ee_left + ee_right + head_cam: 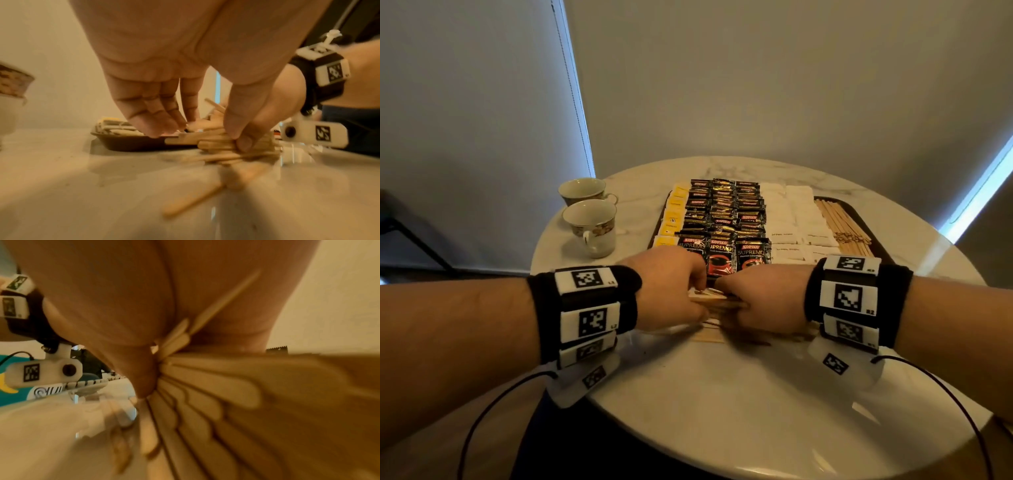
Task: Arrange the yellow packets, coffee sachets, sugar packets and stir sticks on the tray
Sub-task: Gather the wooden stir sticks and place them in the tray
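A round marble table [722, 394] carries two china cups [590, 226] beyond the left hand [671, 291]. Both it and the right hand [760, 301] grasp one bundle of flat wooden sticks [216, 139]; a few, perhaps three, lie loose beneath, seen only from the left wrist. Just past the knuckles, the dark tray [859, 219] holds yellow packets [671, 219], three coffee rows [722, 219], two sugar rows [798, 219].

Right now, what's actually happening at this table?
A person is gathering loose stir sticks on the marble table, just in front of the tray. The left hand and right hand grip the bundle from either end; a few sticks lie loose beneath. The tray already holds yellow packets, coffee sachets, sugar packets and a row of sticks. Two teacups stand to its left.
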A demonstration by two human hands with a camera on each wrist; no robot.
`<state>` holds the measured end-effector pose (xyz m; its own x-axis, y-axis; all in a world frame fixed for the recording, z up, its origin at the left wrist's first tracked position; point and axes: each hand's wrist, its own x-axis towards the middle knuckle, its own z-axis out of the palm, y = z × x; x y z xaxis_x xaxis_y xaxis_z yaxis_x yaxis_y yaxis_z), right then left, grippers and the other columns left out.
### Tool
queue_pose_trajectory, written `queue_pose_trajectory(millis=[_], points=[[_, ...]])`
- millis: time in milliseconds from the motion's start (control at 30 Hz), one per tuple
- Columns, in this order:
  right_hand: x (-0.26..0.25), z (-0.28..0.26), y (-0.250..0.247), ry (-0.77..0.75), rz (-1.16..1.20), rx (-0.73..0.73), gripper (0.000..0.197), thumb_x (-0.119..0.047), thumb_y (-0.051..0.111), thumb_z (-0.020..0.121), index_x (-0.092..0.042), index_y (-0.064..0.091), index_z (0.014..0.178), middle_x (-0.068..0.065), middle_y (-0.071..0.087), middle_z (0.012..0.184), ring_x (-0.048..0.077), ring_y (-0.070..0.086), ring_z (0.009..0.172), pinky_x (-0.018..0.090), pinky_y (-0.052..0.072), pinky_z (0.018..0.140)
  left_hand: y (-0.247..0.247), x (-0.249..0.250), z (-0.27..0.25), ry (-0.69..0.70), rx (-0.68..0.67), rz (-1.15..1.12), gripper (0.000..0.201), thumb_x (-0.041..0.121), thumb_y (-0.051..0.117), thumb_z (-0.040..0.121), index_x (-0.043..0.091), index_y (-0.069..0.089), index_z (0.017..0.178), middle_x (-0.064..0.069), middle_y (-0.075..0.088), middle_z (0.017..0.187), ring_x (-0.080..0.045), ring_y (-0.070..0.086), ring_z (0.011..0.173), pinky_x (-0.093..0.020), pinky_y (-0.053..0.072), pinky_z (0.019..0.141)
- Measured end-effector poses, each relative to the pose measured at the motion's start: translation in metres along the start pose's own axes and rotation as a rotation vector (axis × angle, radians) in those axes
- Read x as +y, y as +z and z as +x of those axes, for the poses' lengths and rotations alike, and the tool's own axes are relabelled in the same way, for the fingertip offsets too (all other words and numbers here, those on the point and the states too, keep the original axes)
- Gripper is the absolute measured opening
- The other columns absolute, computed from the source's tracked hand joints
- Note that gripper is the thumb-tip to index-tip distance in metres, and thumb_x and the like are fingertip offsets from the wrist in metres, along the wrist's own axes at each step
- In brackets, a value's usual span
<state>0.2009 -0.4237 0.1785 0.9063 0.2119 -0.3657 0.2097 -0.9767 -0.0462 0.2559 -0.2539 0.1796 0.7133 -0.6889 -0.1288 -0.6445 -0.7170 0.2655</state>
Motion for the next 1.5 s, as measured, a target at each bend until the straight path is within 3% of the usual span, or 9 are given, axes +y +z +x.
queue_pose_trajectory(millis=[167,300,400,533,667,867,1100,1367,1500], points=[[0.011,0.001,-0.014,0.036,0.162,0.089,0.006,-0.03,0.049,0.104,-0.031,0.054,0.108,-0.007,0.061,0.093,0.01,0.056,0.082,0.026,0.042,0.066,-0.015,-0.012,0.002,-0.014,0.151,-0.232,0.028,0.045,0.076,0.086,0.034,0.064,0.109,0.012,0.063,0.103,-0.008,0.061,0.092,-0.035,0.056,0.082],[0.018,0.004,-0.031,0.058,0.362,0.185,0.011,-0.031,0.051,0.105,-0.031,0.055,0.115,-0.004,0.066,0.096,0.015,0.063,0.086,0.036,0.055,0.079,-0.019,-0.015,0.018,0.004,0.301,-0.514,0.032,0.049,0.066,0.095,0.033,0.061,0.123,0.014,0.067,0.106,-0.009,0.066,0.098,-0.042,0.057,0.092],[0.021,0.005,-0.04,0.056,0.641,0.195,0.016,-0.026,0.046,0.108,-0.028,0.051,0.123,0.0,0.067,0.087,0.012,0.068,0.072,0.028,0.059,0.067,-0.026,-0.011,0.034,0.03,0.452,-0.671,0.043,0.056,0.057,0.091,0.031,0.063,0.125,0.011,0.068,0.107,-0.013,0.068,0.1,-0.045,0.058,0.093],[0.022,0.009,-0.043,0.01,0.964,0.24,0.013,-0.023,0.049,0.107,-0.03,0.05,0.119,0.005,0.06,0.082,0.016,0.065,0.062,0.029,0.058,0.062,-0.038,-0.003,0.055,0.095,0.56,-0.707,0.019,0.026,0.061,0.101,0.028,0.069,0.118,0.006,0.072,0.104,-0.01,0.068,0.091,-0.034,0.058,0.083],[0.027,0.014,-0.044,-0.005,1.114,0.307,0.006,-0.027,0.061,0.101,-0.024,0.056,0.103,0.003,0.054,0.073,0.017,0.053,0.055,0.033,0.052,0.057,-0.045,0.005,0.068,0.19,0.569,-0.758,0.02,0.017,0.061,0.098,0.031,0.069,0.111,0.004,0.076,0.105,-0.014,0.075,0.09,-0.04,0.063,0.083],[0.036,0.023,-0.049,0.015,1.371,0.273,0.023,-0.019,0.059,0.1,-0.013,0.055,0.078,0.003,0.042,0.058,0.018,0.041,0.048,0.03,0.042,0.048,-0.064,0.014,0.08,0.418,0.484,-0.736,0.032,0.001,0.063,0.096,0.016,0.071,0.123,0.007,0.077,0.11,-0.003,0.073,0.103,-0.032,0.061,0.091],[0.055,0.03,-0.057,-0.096,1.615,0.301,0.041,-0.034,0.059,0.099,-0.022,0.045,0.063,-0.003,0.03,0.053,0.012,0.03,0.04,0.024,0.031,0.045,-0.083,0.009,0.101,0.635,0.318,-0.912,0.036,0.009,0.06,0.1,0.005,0.061,0.135,-0.01,0.074,0.118,-0.022,0.074,0.108,-0.037,0.06,0.093],[0.064,0.039,-0.097,-0.433,1.78,0.781,0.049,-0.048,0.056,0.095,-0.019,0.038,0.061,-0.002,0.028,0.05,0.01,0.029,0.037,0.022,0.03,0.041,-0.056,0.001,0.136,0.181,-0.037,-1.665,0.074,0.066,0.031,0.104,0.005,0.063,0.131,-0.015,0.072,0.113,-0.028,0.072,0.094,-0.043,0.059,0.082],[0.065,0.046,-0.11,-0.618,1.76,0.99,0.048,-0.047,0.059,0.083,-0.014,0.033,0.06,0.0,0.029,0.049,0.014,0.029,0.037,0.025,0.03,0.044,-0.034,-0.005,0.142,0.113,-0.163,-1.802,0.084,0.07,0.028,0.101,0.0,0.064,0.129,-0.022,0.072,0.116,-0.038,0.07,0.105,-0.055,0.046,0.106]])
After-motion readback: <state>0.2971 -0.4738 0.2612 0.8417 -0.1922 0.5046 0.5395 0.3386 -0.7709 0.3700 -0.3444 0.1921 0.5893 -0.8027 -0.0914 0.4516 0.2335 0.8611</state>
